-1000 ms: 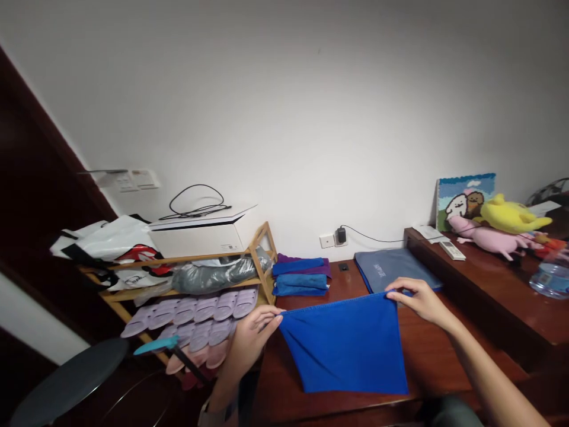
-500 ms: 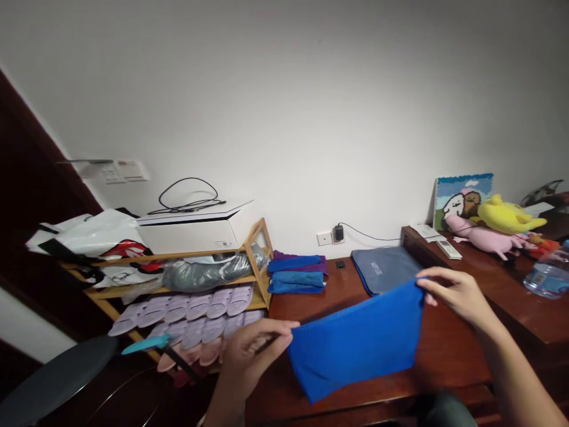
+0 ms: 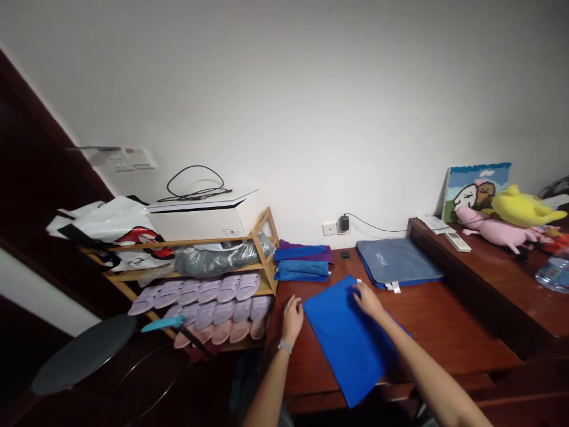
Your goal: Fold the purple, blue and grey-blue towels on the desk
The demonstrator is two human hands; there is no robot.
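A blue cloth [image 3: 347, 332] lies spread at a slant on the brown wooden desk, with its near corner reaching over the front edge. My left hand [image 3: 293, 320], a grey band on its wrist, is beside the cloth's left corner with loosely bent fingers and nothing in them. On the cloth's far right part rests my right hand [image 3: 368, 301], fingers apart and touching the fabric. Behind my hands are folded blue cloths [image 3: 302, 270] with a purple cloth [image 3: 329, 255]. To the right lies a flat grey-blue cloth [image 3: 395, 261] with white tags, over a bluer layer.
On the left, a wooden rack [image 3: 267, 237] holds rows of slippers [image 3: 213, 289], a white box [image 3: 200, 222] and bags. The raised desk part [image 3: 498, 267] at right bears a remote [image 3: 457, 241], plush toys [image 3: 493, 228] and a plastic bottle [image 3: 553, 273].
The blue cloth, held up by both hands before, now lies on the desk. Both hands have let go of its corners; the left moved up beside it, the right moved left onto it.
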